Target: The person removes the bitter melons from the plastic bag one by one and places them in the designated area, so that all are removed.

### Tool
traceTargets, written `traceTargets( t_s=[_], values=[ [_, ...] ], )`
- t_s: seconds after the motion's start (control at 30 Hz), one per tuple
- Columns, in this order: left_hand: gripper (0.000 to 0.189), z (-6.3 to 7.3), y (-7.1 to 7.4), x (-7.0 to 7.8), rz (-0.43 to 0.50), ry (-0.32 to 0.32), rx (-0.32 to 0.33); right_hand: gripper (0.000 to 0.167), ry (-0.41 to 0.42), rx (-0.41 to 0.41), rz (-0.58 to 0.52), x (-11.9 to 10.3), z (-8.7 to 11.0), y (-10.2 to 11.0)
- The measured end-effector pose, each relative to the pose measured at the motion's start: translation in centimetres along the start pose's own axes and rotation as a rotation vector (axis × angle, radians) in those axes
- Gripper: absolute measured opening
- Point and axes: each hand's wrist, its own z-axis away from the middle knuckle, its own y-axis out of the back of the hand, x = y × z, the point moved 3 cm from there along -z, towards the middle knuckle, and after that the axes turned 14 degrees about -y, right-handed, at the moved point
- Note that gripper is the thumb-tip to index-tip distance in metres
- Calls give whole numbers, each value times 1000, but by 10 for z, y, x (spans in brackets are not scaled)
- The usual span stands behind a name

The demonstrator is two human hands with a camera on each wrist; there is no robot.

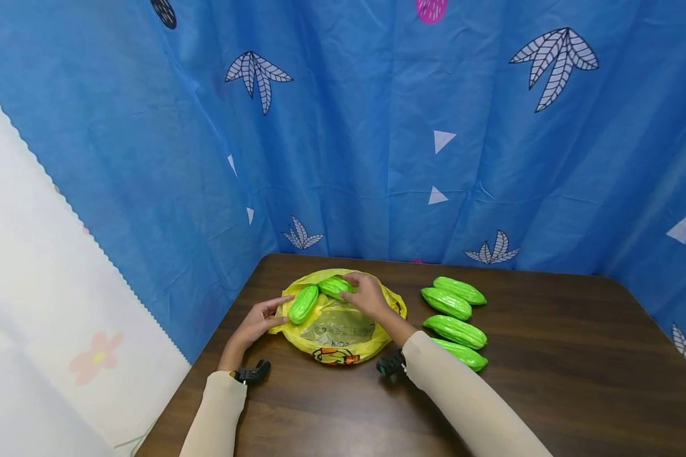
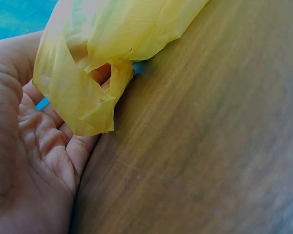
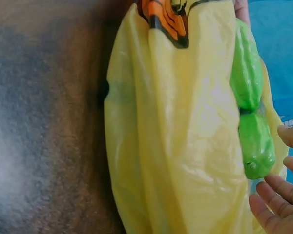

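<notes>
A yellow plastic bag (image 1: pixel 351 346) lies with its mouth spread, one bright green ridged bitter gourd (image 1: pixel 304 304) at its left side. A second bitter gourd (image 1: pixel 333 287) lies in the bag's back part, end to end with the first in the right wrist view. My left hand (image 1: pixel 257 322) rests at the bag's left edge, thumb and fingers apart; a loop of the bag (image 2: pixel 95 97) lies across its palm. My right hand (image 1: pixel 367 295) reaches over the bag's back rim. Its spread fingers (image 3: pixel 278 195) are just off the second gourd's end.
Several more green bitter gourds (image 1: pixel 454 330) lie in a column on the dark wooden table (image 1: pixel 571 355), right of the bag; my right sleeve (image 1: pixel 457 393) partly covers the nearest. A blue patterned curtain (image 1: pixel 354 139) hangs behind the table, and a white cloth (image 1: pixel 51 304) hangs at the left.
</notes>
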Motion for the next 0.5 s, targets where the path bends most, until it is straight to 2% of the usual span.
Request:
traceTargets(
  t_s=[0.5],
  values=[
    [53, 0, 0, 1, 27, 2, 13, 42, -99, 2, -43, 7, -10, -5]
  ],
)
